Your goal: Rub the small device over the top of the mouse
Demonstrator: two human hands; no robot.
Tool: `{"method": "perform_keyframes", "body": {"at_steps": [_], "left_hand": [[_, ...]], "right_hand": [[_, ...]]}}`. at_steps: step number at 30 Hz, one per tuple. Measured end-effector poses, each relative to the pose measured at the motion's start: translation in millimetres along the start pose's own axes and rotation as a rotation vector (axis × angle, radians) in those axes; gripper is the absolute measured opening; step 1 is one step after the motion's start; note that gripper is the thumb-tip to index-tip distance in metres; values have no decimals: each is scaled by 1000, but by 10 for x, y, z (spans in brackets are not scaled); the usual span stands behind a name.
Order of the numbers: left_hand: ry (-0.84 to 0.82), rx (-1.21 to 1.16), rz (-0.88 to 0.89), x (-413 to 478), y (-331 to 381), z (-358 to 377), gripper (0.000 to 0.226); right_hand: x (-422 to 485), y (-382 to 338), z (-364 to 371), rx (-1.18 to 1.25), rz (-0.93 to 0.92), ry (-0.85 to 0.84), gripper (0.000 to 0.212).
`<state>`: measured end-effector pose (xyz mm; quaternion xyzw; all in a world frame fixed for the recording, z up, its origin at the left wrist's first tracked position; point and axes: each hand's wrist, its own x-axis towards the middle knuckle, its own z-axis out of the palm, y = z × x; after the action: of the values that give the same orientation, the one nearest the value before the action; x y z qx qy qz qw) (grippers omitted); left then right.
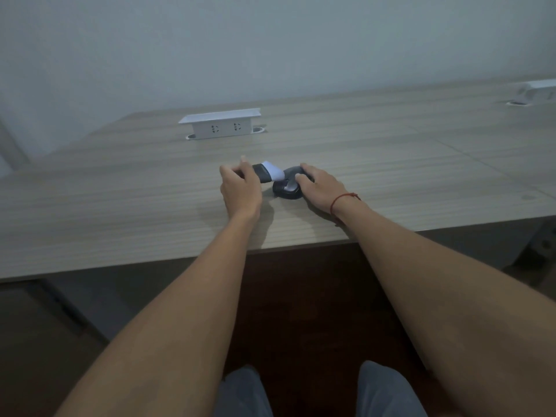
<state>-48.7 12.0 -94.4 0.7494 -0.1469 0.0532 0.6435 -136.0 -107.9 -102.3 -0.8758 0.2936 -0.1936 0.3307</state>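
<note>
My left hand [240,186] grips a small dark object with a white tip [267,173], holding it just above the wooden desk [120,206]. The white tip points right toward a dark rounded device [286,188] lying on the desk. My right hand [320,186] rests on that device, fingers curled over its far and right sides. A red string bracelet circles my right wrist. What exactly the two dark objects are is too blurred to tell.
A white pop-up socket box [219,123] stands on the desk behind my hands. Another white socket box [540,89] sits at the far right edge. A pale wall rises behind the desk. My knees show below the desk's front edge.
</note>
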Motion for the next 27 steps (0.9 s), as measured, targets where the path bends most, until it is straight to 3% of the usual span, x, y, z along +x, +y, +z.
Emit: {"method": "perform_keyframes", "body": {"at_steps": [5,10,15,17,20,22,27], "left_hand": [[65,289,63,-35,0,19,25],[31,82,141,-51,30,2,22],[34,247,117,-70,25,12,25],[44,210,92,-57,22,6,25],[-22,90,197,-82,38,1,21],[-47,134,222,-92,29,11,22],[50,214,105,-59,23,0,25]], "right_hand": [[-68,-45,-30,-11,-39,6,43],[-97,-47,-42,-61,-52,10,46],[-102,-61,-41,-79,-55,5,51],[-102,-59,-41,-86,-56,4,48],[-103,-67,-43,-90,-50,4,48],[-104,-70,-42,-99,-45,6,49],[-89,-70,-43,-89,-45,9,48]]}}
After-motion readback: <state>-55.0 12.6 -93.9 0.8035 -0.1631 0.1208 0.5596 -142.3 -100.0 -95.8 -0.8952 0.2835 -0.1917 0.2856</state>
